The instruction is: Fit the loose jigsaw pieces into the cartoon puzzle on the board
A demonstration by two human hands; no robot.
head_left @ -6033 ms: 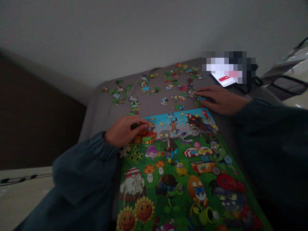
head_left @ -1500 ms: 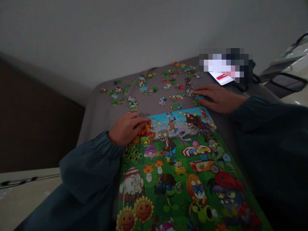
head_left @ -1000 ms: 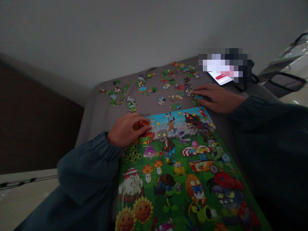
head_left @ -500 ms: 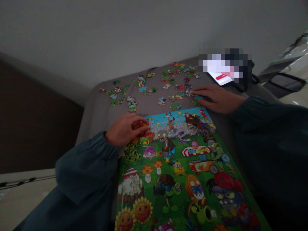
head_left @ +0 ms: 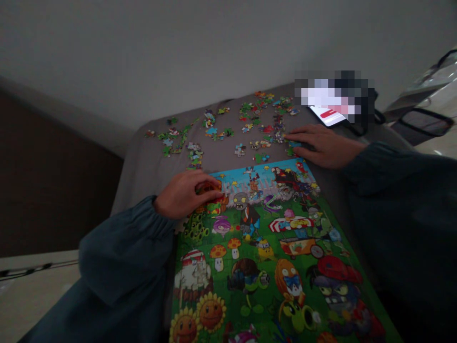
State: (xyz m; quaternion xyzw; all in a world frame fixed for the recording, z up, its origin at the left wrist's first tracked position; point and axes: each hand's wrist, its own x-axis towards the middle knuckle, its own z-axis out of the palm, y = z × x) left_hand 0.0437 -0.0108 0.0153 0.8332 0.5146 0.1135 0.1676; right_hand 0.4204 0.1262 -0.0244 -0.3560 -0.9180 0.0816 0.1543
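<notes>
Before me lies a large cartoon jigsaw puzzle [head_left: 246, 267], mostly green with a blue strip along its far edge. At its upper left corner is my left hand [head_left: 185, 191], thumb and forefinger curved about an orange-red puzzle piece [head_left: 207, 188]; the hand partly hides it. Beyond the upper right corner rests my right hand [head_left: 321, 145], fingers stretched out and apart. Its fingertips touch down beside a blue-green puzzle piece [head_left: 293, 145] and other loose pieces [head_left: 279, 136]. Whether those fingertips press on a piece I cannot tell.
Several loose puzzle pieces [head_left: 171, 138] are scattered over the grey cloth [head_left: 139, 183] towards the wall [head_left: 178, 52]. A lit phone [head_left: 331, 117], partly blurred out, stands at the back right. Black-framed glasses [head_left: 426, 125] show at the right edge.
My left hand's fingertips have shifted slightly to the right, and the orange-red piece now looks flatter and darker against the puzzle. My right hand has kept its place.
</notes>
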